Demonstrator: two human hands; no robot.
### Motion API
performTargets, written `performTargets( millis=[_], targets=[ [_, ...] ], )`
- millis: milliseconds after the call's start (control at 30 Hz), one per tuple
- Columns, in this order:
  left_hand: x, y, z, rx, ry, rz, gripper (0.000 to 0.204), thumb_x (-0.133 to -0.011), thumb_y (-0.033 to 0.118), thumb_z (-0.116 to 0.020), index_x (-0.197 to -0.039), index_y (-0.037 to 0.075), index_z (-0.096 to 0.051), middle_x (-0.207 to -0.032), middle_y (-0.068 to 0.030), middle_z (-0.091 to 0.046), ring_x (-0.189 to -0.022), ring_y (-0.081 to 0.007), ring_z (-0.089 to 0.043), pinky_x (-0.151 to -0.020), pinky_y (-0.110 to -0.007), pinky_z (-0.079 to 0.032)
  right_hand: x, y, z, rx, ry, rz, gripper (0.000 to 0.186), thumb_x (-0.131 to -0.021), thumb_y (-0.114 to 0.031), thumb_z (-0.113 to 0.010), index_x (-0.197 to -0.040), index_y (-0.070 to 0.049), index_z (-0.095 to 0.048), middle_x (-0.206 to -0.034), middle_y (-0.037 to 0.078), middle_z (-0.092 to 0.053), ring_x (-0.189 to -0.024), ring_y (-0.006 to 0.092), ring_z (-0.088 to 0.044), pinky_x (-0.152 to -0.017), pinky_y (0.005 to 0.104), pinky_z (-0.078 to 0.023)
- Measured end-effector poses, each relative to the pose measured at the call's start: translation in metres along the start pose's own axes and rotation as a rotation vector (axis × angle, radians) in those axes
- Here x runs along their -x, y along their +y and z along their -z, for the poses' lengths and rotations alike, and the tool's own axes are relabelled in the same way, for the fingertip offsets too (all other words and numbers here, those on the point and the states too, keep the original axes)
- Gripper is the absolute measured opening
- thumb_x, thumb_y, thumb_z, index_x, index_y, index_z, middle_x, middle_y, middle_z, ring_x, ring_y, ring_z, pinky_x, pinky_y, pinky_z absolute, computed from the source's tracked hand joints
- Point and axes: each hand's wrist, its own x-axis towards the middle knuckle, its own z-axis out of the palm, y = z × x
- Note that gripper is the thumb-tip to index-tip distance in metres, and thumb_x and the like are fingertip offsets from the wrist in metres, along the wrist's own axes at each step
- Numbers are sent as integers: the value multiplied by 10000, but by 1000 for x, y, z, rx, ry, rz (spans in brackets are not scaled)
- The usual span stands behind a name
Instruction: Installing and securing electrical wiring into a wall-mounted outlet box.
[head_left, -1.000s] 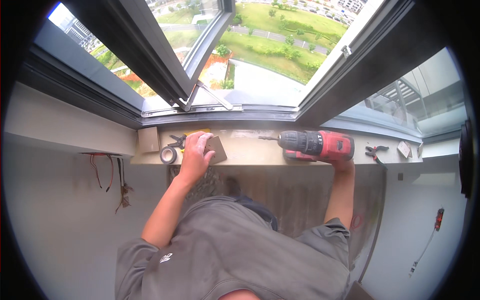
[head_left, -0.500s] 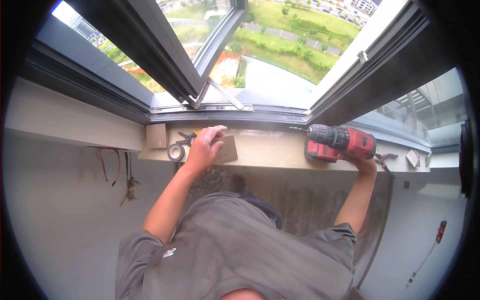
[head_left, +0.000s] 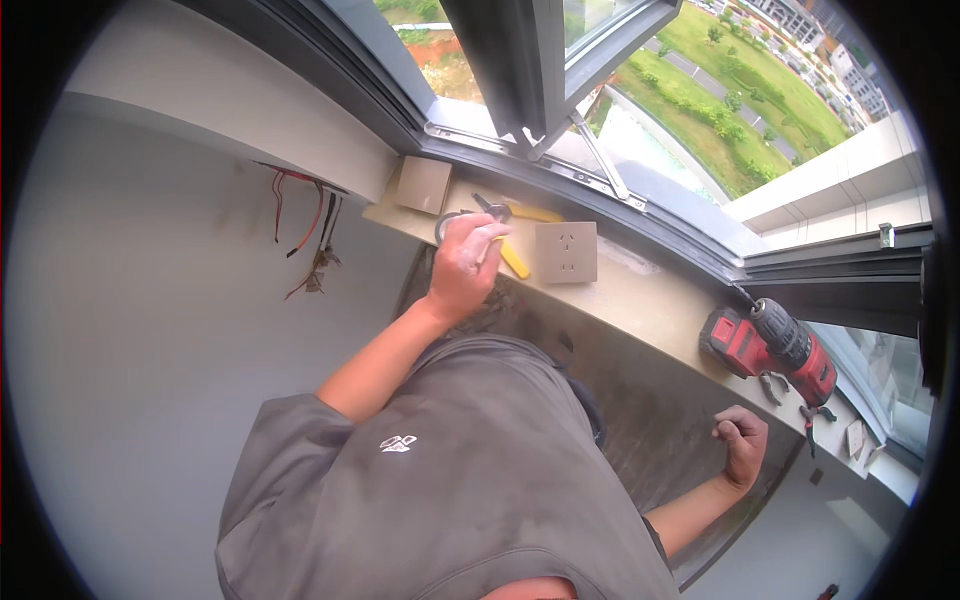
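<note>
My left hand [head_left: 465, 268] hovers at the near edge of the sill, fingers loosely bent and apart, holding nothing I can see. Behind its fingers, partly hidden, are a dark roll of tape [head_left: 442, 228] and yellow-handled pliers [head_left: 515, 259]. Just right of them, a beige wall socket plate [head_left: 567, 253] lies face up. My right hand [head_left: 743, 446] is off the sill, below the drill, with fingers curled in and nothing visible in them. The red and black cordless drill [head_left: 790, 345] stands by itself at the sill's right part, its bit toward the window.
Another beige plate [head_left: 424, 184] lies at the left end of the sill [head_left: 645, 300]. Red-handled pliers [head_left: 812, 424] and a small plate [head_left: 856, 438] are at its right end. Loose wires [head_left: 318, 235] hang from the left wall. An open window sash [head_left: 530, 80] juts outward beyond the sill.
My right hand has let go of the drill and drawn back below the sill. My left hand has left the socket plate and moved toward the tape and yellow-handled pliers. The view has turned left.
</note>
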Motion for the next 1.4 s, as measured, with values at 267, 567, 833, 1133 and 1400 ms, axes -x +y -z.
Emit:
performTargets(
  millis=[267,567,833,1133,1400],
  targets=[
    [33,-43,34,-357,-42,192,313,-754,103,-727,-1040,16,-635,-1127,-131,-516,-1038,-306,-488,-899,-390,-420,-99,-35,-182,63,-620,252,140,-829,-75,-653,-955,-28,-690,-836,63,-651,-689,126,-582,-639,256,-464],
    [36,-40,34,-379,-59,163,349,-722,136,-759,-1026,25,-627,-1185,-146,-512,-1086,-332,-489,-927,-414,-423,-149,-56,-302,551,-286,810,141,-823,-74,-653,-958,-42,-625,-907,120,-611,-815,308,-617,-684,384,-496],
    [86,-57,65,-256,131,250,264,-762,84,-696,-1016,47,-632,-1191,-160,-514,-1083,-337,-516,-937,-411,-436,-148,-39,-321,563,-207,736,206,-825,-6,-636,-1027,-43,-623,-950,131,-600,-833,307,-617,-691,377,-501],
    [217,-121,109,66,407,1010,167,-880,163,-617,-996,51,-662,-1018,-80,-624,-922,-216,-611,-781,-336,-512,-147,-46,-357,474,-272,899,122,-827,-2,-658,-947,-27,-645,-781,120,-627,-703,276,-631,-618,343,-502],
    [296,-181,166,771,871,1439,221,-917,215,-575,-1061,51,-613,-989,-69,-627,-872,-184,-613,-705,-334,-512,-121,-42,-422,597,-411,823,34,-845,-55,-656,-868,-41,-635,-742,100,-604,-639,262,-601,-575,336,-478]
  ],
)
